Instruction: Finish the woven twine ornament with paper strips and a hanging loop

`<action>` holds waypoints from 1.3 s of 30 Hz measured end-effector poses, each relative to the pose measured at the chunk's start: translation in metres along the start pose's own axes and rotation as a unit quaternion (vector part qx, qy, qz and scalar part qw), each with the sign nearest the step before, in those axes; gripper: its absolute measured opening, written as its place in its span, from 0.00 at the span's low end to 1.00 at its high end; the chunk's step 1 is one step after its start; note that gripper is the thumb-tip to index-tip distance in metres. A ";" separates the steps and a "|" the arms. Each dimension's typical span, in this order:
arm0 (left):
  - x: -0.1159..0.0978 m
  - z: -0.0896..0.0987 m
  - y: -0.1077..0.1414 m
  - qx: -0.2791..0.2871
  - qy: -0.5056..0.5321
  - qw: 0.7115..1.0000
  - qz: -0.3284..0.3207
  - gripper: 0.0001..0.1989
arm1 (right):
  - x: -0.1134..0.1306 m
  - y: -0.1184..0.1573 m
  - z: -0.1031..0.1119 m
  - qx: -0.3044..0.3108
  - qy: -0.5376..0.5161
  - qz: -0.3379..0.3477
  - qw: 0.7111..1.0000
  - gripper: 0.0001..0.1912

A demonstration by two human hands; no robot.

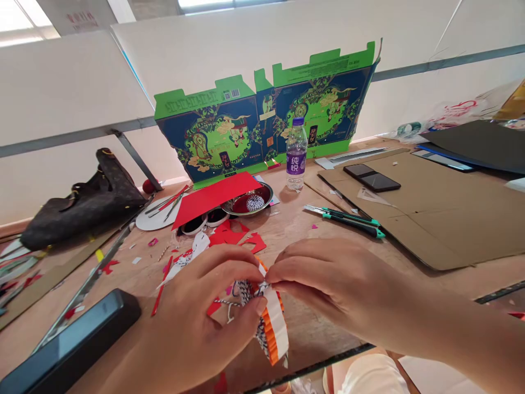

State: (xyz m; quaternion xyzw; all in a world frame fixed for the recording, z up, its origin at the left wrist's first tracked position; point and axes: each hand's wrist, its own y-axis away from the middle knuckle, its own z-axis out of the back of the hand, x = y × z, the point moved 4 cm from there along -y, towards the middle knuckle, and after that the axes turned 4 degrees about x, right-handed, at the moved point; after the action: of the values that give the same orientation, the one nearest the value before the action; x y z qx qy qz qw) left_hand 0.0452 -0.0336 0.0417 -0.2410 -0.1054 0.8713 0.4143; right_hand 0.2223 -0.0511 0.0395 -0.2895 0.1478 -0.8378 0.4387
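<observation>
My left hand (205,312) is closed around an orange and white pleated paper piece (276,323), held over the front edge of the table. Black-and-white twisted cord (245,291) runs along its side, partly covered by my fingers. My right hand (328,290) pinches at the top of the piece, thumb and fingertips together on what looks like the same cord. Both hands' fingertips nearly meet there. Beyond them lie red paper scraps (232,234) and a steel bowl (268,192) with a ball of the black-and-white cord (255,203) in it.
A red sheet (217,198) leans over the bowl. Green-black utility knives (348,219) lie right of centre, near brown cardboard (443,219) bearing a phone (371,178). A water bottle (296,156) stands before an unfolded green-blue box (229,137). A black device (77,339) sits front left.
</observation>
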 end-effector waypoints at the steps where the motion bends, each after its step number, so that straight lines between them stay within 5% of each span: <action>1: 0.001 0.000 0.000 -0.001 -0.005 1.000 0.001 0.12 | 0.001 -0.001 0.001 0.005 0.018 0.013 1.000 0.07; 7: 0.006 -0.001 0.003 -0.033 0.003 0.999 0.033 0.16 | 0.003 -0.004 0.002 0.013 0.008 0.017 1.000 0.07; 13: 0.020 -0.004 0.003 -0.005 0.150 0.983 0.104 0.14 | -0.023 -0.018 0.001 0.002 -0.173 -0.117 0.978 0.06; 18: 0.036 -0.003 -0.005 -0.024 0.287 0.946 0.148 0.11 | -0.059 -0.034 -0.025 0.093 -0.286 -0.133 0.945 0.26; 21: 0.042 -0.004 -0.011 -0.031 0.322 0.932 0.165 0.11 | -0.071 -0.038 -0.043 0.103 -0.287 -0.122 0.945 0.21; 26: 0.051 0.001 -0.011 -0.109 0.247 0.941 0.206 0.13 | -0.073 -0.032 -0.042 0.039 -0.267 -0.186 0.945 0.13; 30: 0.051 0.009 -0.006 -0.182 0.130 0.956 0.191 0.11 | -0.065 -0.023 -0.023 -0.041 -0.146 -0.177 0.973 0.14; 34: 0.048 0.006 -0.007 -0.149 0.001 0.980 0.134 0.10 | -0.064 -0.018 -0.018 -0.071 -0.097 -0.157 0.980 0.14; 39: 0.054 -0.006 -0.013 -0.105 -0.029 0.987 0.121 0.14 | -0.082 -0.016 -0.029 -0.072 -0.283 -0.227 0.929 0.16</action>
State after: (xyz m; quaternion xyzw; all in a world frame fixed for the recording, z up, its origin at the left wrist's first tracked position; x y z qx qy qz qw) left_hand 0.0276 0.0161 0.0232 -0.2686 -0.1783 0.9058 0.2751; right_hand 0.2301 0.0251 -0.0045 -0.5708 0.0077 -0.7857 0.2383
